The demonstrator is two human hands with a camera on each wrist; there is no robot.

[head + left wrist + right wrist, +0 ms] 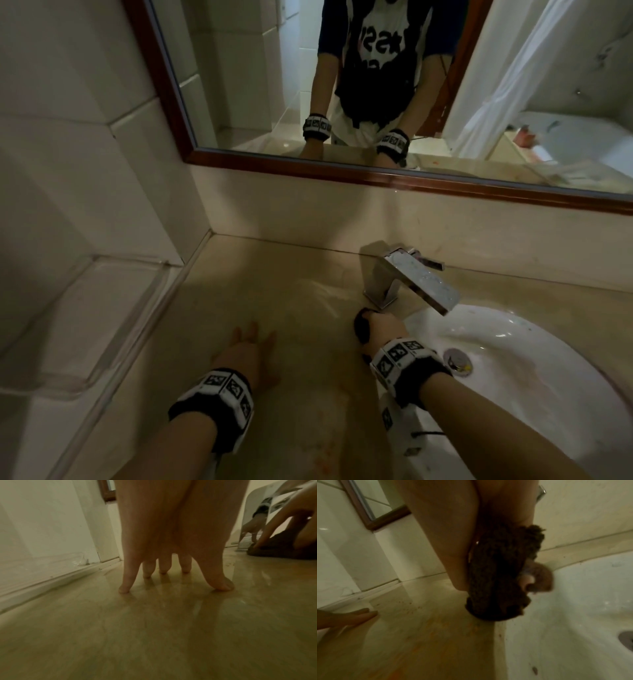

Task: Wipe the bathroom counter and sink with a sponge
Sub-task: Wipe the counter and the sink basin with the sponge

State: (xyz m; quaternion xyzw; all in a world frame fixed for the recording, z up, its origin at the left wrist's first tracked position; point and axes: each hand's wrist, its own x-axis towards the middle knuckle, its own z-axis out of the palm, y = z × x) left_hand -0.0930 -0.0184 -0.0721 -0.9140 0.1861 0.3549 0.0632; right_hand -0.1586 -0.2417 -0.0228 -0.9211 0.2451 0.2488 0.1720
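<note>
My right hand [376, 329] grips a dark brown sponge [360, 326] and holds it down on the beige counter [274, 294], right at the left rim of the white sink [534, 383] and just in front of the chrome faucet [411, 277]. In the right wrist view the sponge [501, 577] is bunched under the palm, with a curled fingertip [541, 580] hooked over its sink side. My left hand [253, 346] rests on the counter with fingers spread and straight, fingertips [221, 584] touching the wet stone. It holds nothing.
A framed mirror [342, 171] hangs above the backsplash. A tiled ledge [85, 325] and wall close the counter on the left. The sink drain [457, 359] lies right of my wrist. Orange-brown specks [412, 609] dot the counter near the front.
</note>
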